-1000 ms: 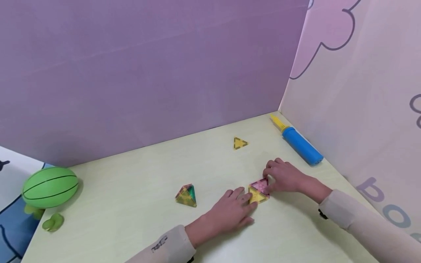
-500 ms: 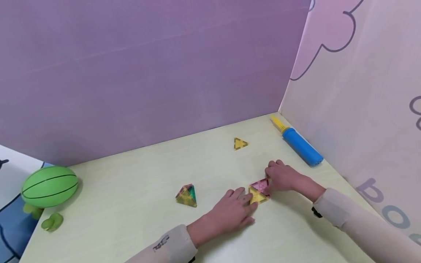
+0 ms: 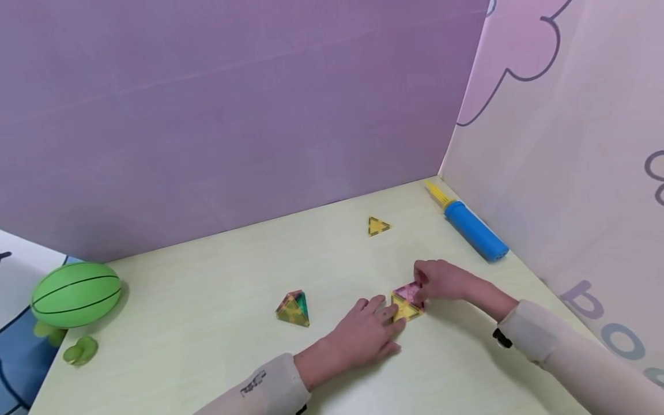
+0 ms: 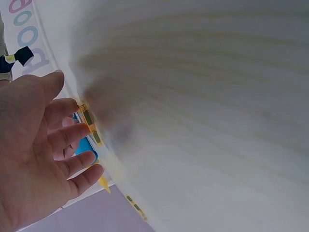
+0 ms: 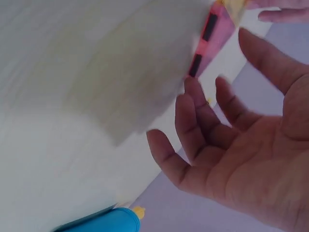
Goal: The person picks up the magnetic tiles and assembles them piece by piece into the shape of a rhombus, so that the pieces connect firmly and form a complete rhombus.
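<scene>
A yellow triangular magnetic tile point(image 3: 406, 311) lies against a pink triangular magnetic tile point(image 3: 406, 291), edge to edge, on the pale table. Two fingertips of my left hand point(image 3: 358, 337) rest on the yellow tile, its fingers spread and nearly straight; the left wrist view shows them at the yellow tile point(image 4: 91, 123) edge. With thumb and bent fingers, my right hand point(image 3: 445, 280) holds the pink tile at its right side. The right wrist view shows fingertips right at a corner of the pink tile point(image 5: 205, 46). The right hand partly covers this tile.
Left of the hands stands a small pyramid point(image 3: 293, 310) of coloured tiles. Another yellow triangle point(image 3: 378, 226) lies farther back. A blue hand pump point(image 3: 474, 229) with a yellow nozzle lies by the right wall. At far left are a green ball point(image 3: 76, 294) and a small green toy point(image 3: 81, 350).
My right hand has shifted slightly left and its fingers have bent in closer around the pink tile. The left hand stays on the yellow tile.
</scene>
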{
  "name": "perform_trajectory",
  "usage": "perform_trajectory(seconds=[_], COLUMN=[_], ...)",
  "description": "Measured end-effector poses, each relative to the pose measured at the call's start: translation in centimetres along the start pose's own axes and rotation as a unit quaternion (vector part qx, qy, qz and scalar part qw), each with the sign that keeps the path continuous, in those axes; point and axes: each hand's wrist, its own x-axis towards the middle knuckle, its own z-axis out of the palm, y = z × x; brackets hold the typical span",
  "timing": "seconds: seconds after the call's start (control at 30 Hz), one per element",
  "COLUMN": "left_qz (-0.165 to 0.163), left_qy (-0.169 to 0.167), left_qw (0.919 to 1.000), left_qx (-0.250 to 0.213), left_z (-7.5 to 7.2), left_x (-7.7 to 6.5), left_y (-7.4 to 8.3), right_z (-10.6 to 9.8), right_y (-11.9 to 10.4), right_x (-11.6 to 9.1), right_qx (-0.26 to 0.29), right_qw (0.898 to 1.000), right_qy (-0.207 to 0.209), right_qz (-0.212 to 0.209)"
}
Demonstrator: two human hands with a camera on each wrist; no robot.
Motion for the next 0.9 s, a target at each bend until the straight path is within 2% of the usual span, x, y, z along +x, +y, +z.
perform_trajectory(seconds=[0.07,0.17,0.27,0.43,0.63,0.9], left_qz=[-0.001,-0.002,-0.002,-0.002,0.001,0.001], left_qy=[-0.003,-0.006,-0.005,0.001,0.002,0.003], left_qw=[1.0,1.0,1.0,1.0,0.9999,1.0], left_qx=[-0.004,-0.007,-0.004,-0.006,-0.014,-0.004], left_z=[0.0,0.0,-0.1,0.0,0.2,0.2], left_x=[0.0,-0.1,-0.2,-0.1,0.0,0.0], left_y=[0.0,-0.1,-0.1,-0.1,-0.1,-0.2], right_z=[0.2,0.7,1.0,0.7,0.3,0.1], right_y=[-0.1,-0.5,-0.9,-0.8,-0.5,-0.6], right_x=[-0.1,-0.2,-0.2,0.0,-0.2,-0.4], right_qx=[-0.037,-0.116,-0.137,-0.049,0.028,0.079], right_qw=[0.999,0.993,0.99,0.998,0.998,0.996], right_qy=[0.009,0.028,0.034,0.012,-0.008,0.017], right_qz=[0.004,0.01,0.015,0.046,0.064,0.027])
